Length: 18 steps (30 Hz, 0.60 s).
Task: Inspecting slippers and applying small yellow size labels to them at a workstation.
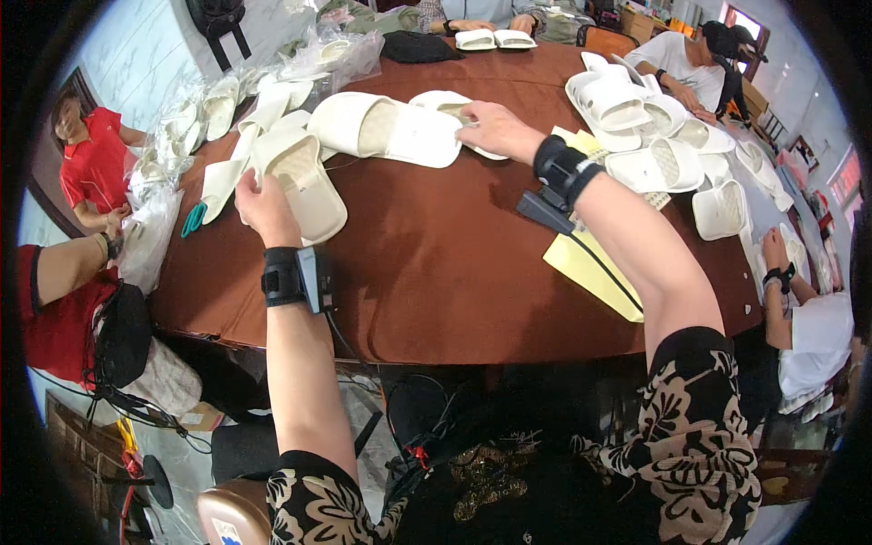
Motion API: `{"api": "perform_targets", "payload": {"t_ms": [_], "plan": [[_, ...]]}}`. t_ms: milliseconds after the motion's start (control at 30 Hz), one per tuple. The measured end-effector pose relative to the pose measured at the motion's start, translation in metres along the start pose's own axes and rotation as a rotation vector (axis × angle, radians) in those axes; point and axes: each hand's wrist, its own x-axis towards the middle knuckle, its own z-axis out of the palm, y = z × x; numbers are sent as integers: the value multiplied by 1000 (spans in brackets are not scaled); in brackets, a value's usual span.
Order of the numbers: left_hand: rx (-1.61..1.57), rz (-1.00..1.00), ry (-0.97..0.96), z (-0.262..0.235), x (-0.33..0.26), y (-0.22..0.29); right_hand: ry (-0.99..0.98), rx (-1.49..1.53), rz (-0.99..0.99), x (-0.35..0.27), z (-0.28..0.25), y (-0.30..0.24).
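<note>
Curled at the left edge of a cream slide slipper (318,204) is my left hand (266,207); whatever its fingertips hold, if anything, is hidden. My right hand (501,132) reaches farther across the table and has its thumb and fingers closed on the right end of a white slide slipper (420,136). That slipper lies on its side, its sole toward me, against another white slipper (341,123). Part of one more white slipper (439,98) shows behind my right fingers. Both wrists wear black straps with small devices.
Pale slippers and clear plastic bags (336,54) pile up at the far left; more slippers (627,109) heap at the right. A green coil (193,220) lies at the left edge. Yellow paper (590,272) rests on the brown table (436,282). Other people sit around it.
</note>
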Motion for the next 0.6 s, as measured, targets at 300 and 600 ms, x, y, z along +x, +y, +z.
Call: {"api": "perform_targets", "payload": {"t_ms": [300,600], "plan": [[-290,-506,-222,-4,2,-8,-165,521,275,-3,18,-29],[-414,-809,-507,-4,-4,20,-392,675,286,-61,-18,-36]]}}
